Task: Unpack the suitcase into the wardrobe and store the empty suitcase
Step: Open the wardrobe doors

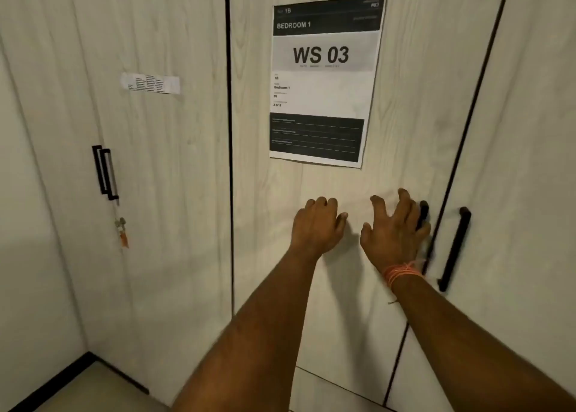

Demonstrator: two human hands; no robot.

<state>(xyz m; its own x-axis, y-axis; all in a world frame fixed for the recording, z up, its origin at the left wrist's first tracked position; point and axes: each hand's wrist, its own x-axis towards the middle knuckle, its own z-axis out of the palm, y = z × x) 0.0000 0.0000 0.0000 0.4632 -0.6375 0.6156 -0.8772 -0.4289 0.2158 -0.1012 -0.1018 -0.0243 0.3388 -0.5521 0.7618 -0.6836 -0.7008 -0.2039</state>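
A pale wood-grain wardrobe fills the view, its doors closed. My left hand (318,224) is held up in front of the middle door (280,255), fingers loosely bent and holding nothing. My right hand (392,227), with an orange thread round the wrist, is spread out at the same door's black handle (423,221), fingers reaching over it and partly hiding it. I cannot tell whether they grip it. No suitcase is in view.
The right door carries a second black handle (455,249). The left door has a black handle (105,173) with keys (122,230) hanging below. A paper sign reading "WS 03" (324,81) is stuck on the middle door. Floor (103,390) shows at the bottom left.
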